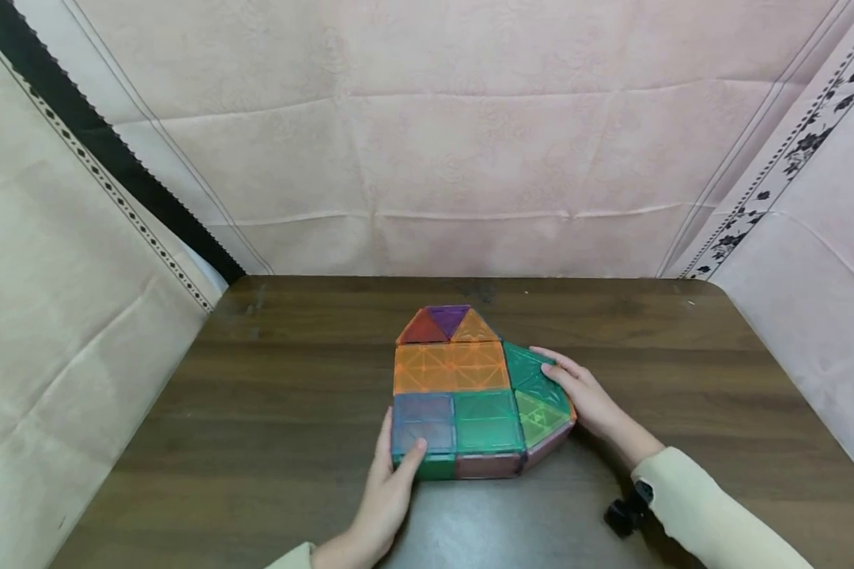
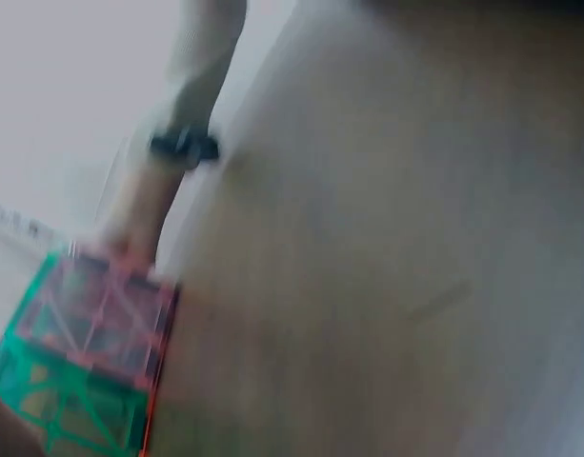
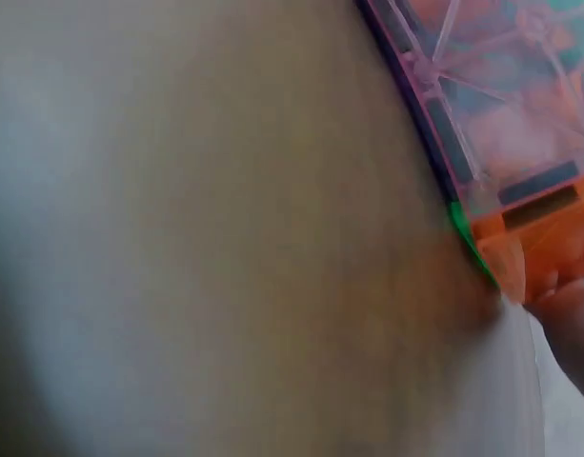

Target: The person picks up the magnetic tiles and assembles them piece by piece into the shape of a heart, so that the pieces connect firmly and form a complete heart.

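A block-like build of translucent magnetic tiles (image 1: 451, 367) is held between both hands over the front half of the table. Its top shows orange, green and blue squares, with red, purple and orange triangles at the far end and green triangles on the right. My left hand (image 1: 387, 494) grips the near left corner, thumb on the top face. Around the right side curls my right hand (image 1: 587, 395), its fingertips on the green tiles. Pink and green side tiles (image 2: 91, 314) show in the left wrist view. In the right wrist view, fingers (image 3: 573, 319) press on an orange tile (image 3: 549, 238).
A brown wood-grain table (image 1: 292, 356) lies under the build. Pale cloth (image 1: 470, 158) hangs behind it and along both sides, with a dark band at the left and a floral border at the right. A black wrist device (image 1: 626, 514) sits below the right sleeve.
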Demonstrator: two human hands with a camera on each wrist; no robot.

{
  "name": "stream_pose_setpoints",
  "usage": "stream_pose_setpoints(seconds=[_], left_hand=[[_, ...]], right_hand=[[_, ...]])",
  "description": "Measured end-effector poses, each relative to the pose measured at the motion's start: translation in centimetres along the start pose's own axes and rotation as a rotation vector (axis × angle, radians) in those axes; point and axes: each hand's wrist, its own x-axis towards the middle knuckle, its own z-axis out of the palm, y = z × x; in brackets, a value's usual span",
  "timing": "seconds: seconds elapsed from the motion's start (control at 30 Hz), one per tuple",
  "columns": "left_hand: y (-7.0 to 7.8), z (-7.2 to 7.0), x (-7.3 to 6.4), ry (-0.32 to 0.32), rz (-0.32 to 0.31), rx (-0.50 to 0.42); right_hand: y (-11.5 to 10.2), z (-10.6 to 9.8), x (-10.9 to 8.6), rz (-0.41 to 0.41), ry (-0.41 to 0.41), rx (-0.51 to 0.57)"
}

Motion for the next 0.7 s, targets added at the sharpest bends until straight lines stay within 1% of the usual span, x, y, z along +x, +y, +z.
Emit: stream_pose_setpoints(seconds=[0.07,0.17,0.27,0.43,0.53,0.63,0.7], left_hand=[[0.0,0.7,-0.8,-0.03,0.005,-0.019],[-0.1,1.3,-1.6,-0.08,0.014,-0.063],[-0.3,1.5,-2.1,-0.095,-0.002,-0.074],[-0.4,1.8,-2.8,-0.083,-0.05,-0.061],[-0.4,1.8,-2.8,-0.066,-0.062,-0.055],[-0.2,1.6,-2.4,-0.03,-0.053,-0.045],[0.0,1.1,-1.5,0.014,-0.023,-0.035]], right_hand=[[0.0,-0.7,0.8,-0.003,-0.026,0.019],[-0.1,-1.6,1.8,-0.008,-0.06,0.028],[-0.1,-2.1,2.6,-0.009,-0.084,0.034],[-0.2,-2.6,3.8,-0.003,-0.115,0.067],[-0.3,-2.9,4.1,-0.022,-0.138,0.079],[-0.4,-3.1,3.9,-0.081,-0.141,0.062],[-0.6,-3.0,3.4,-0.126,-0.116,0.034]])
